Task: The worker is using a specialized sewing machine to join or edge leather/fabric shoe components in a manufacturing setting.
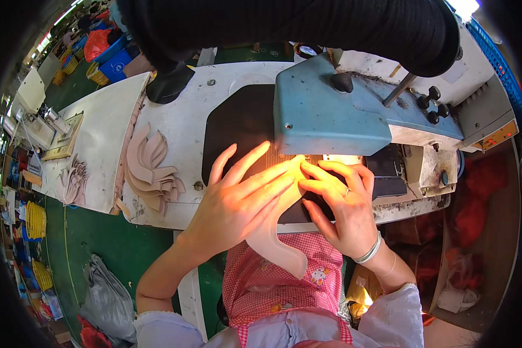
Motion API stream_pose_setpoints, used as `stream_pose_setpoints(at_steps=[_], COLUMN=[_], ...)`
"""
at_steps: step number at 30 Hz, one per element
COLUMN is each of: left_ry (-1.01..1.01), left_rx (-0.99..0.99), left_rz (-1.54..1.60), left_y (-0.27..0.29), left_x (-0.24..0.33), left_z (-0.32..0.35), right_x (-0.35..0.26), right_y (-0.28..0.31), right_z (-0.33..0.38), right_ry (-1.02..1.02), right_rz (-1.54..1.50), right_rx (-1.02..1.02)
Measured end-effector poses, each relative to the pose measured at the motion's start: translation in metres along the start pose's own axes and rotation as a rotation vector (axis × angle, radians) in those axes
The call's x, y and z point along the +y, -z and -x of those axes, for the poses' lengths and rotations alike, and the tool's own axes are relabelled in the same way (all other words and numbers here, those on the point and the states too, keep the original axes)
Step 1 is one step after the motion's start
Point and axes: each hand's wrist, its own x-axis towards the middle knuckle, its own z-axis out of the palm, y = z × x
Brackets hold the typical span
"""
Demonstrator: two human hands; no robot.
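A curved, pale pink leather-like strip (pixel 279 253) runs from under the blue head of a bench machine (pixel 325 110) down past the table's front edge, its lower end over my lap. My left hand (pixel 232 203) lies over the strip's left side, fingers stretched, two of them raised and spread over the black plate (pixel 238 127). From the right, my right hand (pixel 348 203) rests its fingertips on the strip's upper end, fingers apart and thumb free. Both hands' fingertips meet in bright yellow light just below the machine head. The strip's far end is hidden by fingers and glare.
A pile of similar curved strips (pixel 148 171) lies on the table to the left, with a smaller bundle (pixel 73 182) beyond it. A thick black hose (pixel 296 29) arches overhead. Another machine (pixel 35 116) stands far left; a grey plastic bag (pixel 107 301) sits on the floor.
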Motion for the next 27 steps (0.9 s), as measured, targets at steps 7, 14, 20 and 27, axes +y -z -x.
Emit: stream_pose_setpoints(at_steps=[7, 14, 20, 27], left_ry=[0.0, -0.024, -0.019, -0.018], left_rx=[-0.047, -0.121, -0.078, -0.078], left_rz=[0.008, -0.025, 0.01, -0.008], left_y=[0.002, 0.002, 0.0, -0.003], left_x=[-0.005, -0.013, -0.012, -0.015], left_z=[-0.007, -0.016, -0.022, -0.025], right_x=[0.004, 0.008, 0.011, 0.013], right_y=[0.002, 0.001, 0.002, 0.009], right_z=[-0.009, -0.011, -0.011, 0.003], right_ry=[0.0, 0.002, -0.017, 0.013], right_rz=[0.001, 0.016, 0.022, -0.175], right_rx=[-0.024, 0.0, 0.005, 0.061])
